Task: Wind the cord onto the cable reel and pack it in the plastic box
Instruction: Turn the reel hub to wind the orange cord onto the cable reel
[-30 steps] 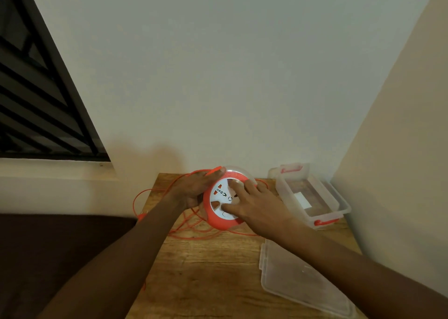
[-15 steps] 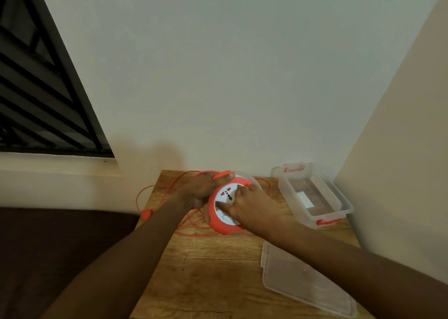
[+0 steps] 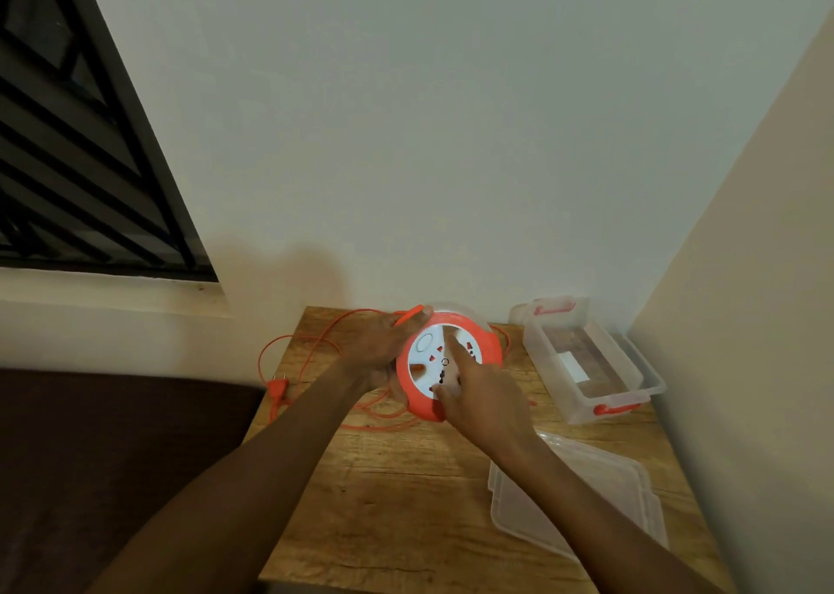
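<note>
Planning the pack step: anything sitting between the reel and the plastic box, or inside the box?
Nothing visible blocks it. The cable reel, held by the left hand and right hand, has bare table between it and the open plastic box, which looks empty. The lid lies nearer, off that path. Loose cord trails left.

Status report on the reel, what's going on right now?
Left hand grips cable reel rim, right hand on its face. Cord mostly loose on table. Plastic box open.

Cable reel (image 3: pixel 451 358) far centre on surface (image 3: pixel 397 503); cord (image 3: pixel 307 345) loose left of it; plastic box (image 3: pixel 586 358) right; lid (image 3: pixel 582 498) near right.
</note>
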Available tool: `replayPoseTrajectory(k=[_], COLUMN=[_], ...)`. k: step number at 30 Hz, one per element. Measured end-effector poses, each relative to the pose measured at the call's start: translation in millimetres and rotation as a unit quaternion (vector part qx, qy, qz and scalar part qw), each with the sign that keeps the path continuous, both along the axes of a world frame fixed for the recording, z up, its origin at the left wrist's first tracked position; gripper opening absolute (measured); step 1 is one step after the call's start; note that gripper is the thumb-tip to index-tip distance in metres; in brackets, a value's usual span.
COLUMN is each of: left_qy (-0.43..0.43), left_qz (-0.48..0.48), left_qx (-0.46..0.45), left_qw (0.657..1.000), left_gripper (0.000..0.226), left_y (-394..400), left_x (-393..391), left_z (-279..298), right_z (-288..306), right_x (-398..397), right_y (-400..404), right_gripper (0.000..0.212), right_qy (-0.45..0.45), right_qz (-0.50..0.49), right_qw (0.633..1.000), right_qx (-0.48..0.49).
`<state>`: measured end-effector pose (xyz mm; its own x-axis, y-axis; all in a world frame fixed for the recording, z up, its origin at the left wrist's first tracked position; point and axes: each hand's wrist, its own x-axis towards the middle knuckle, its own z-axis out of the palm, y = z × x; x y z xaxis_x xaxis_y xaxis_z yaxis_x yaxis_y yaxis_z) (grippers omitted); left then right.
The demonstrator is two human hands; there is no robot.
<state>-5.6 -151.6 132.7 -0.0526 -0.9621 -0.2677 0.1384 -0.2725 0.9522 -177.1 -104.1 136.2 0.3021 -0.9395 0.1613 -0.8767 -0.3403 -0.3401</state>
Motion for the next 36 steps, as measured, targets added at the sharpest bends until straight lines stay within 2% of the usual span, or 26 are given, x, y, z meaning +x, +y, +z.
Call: replayPoseTrajectory(k=[4, 10, 14, 17, 21, 24, 25, 27, 29, 31, 34, 36], left_qy=[0.019, -0.002, -0.032, -0.021, -0.028, -0.022, -0.021, -0.01, 0.031, 0.047, 0.008, 0.015], left_qz=[-0.041, -0.107, -0.119, -0.115, -0.133, -0.134, -0.128, -0.095, -0.041, -0.001, 0.0, -0.004], left_qx=[0.029, 0.035, 0.037, 0.036, 0.03, 0.031, 0.03, 0.017, 0.0, -0.017, -0.014, -0.004], left_qw=[0.999, 0.994, 0.992, 0.992, 0.99, 0.99, 0.991, 0.995, 0.999, 0.999, 1.0, 1.0], left_gripper=[0.041, 0.06, 0.056, 0.053, 0.038, 0.042, 0.043, 0.042, 0.037, 0.035, 0.044, 0.04], left_y=[-3.0, -9.8, -9.2, -7.5, -4.9, -4.6, -5.0, -6.5, -8.7, -8.6, -9.7, -8.6], left_x=[13.2, 27.1, 31.5, 33.2, 28.5, 26.2, 26.3, 26.2, 23.9, 21.6, 21.0, 21.4], left_z=[1.1, 6.3, 7.4, 10.0, 16.1, 13.1, 11.9, 8.3, 2.7, -0.9, -6.0, -5.8], right_z=[6.7, 28.3, 40.2, 39.6, 36.0, 33.6, 32.4, 29.1, 28.1, 22.6, 11.4, 9.1], right_x=[-10.6, -9.5, -6.8, -2.8, 10.8, 18.8, 19.5, 18.7, 19.9, 24.9, 28.3, 22.1], right_y=[-3.0, -16.8, -17.7, -13.0, -9.4, -13.3, -14.5, -15.8, -17.8, -17.0, -9.1, -6.1], right_gripper=[0.042, 0.054, 0.072, 0.078, 0.076, 0.071, 0.073, 0.075, 0.066, 0.064, 0.074, 0.075], right_qy=[0.155, 0.267, 0.297, 0.322, 0.368, 0.39, 0.379, 0.307, 0.155, 0.032, 0.001, 0.053], right_qz=[0.151, 0.271, 0.278, 0.265, 0.25, 0.249, 0.242, 0.185, 0.08, 0.012, 0.011, 0.023], right_qw=[0.969, 0.913, 0.902, 0.899, 0.886, 0.872, 0.879, 0.923, 0.981, 0.999, 0.998, 0.998], right_qx=[-0.121, -0.147, -0.147, -0.136, -0.131, -0.157, -0.157, -0.141, -0.087, -0.011, 0.066, 0.032])
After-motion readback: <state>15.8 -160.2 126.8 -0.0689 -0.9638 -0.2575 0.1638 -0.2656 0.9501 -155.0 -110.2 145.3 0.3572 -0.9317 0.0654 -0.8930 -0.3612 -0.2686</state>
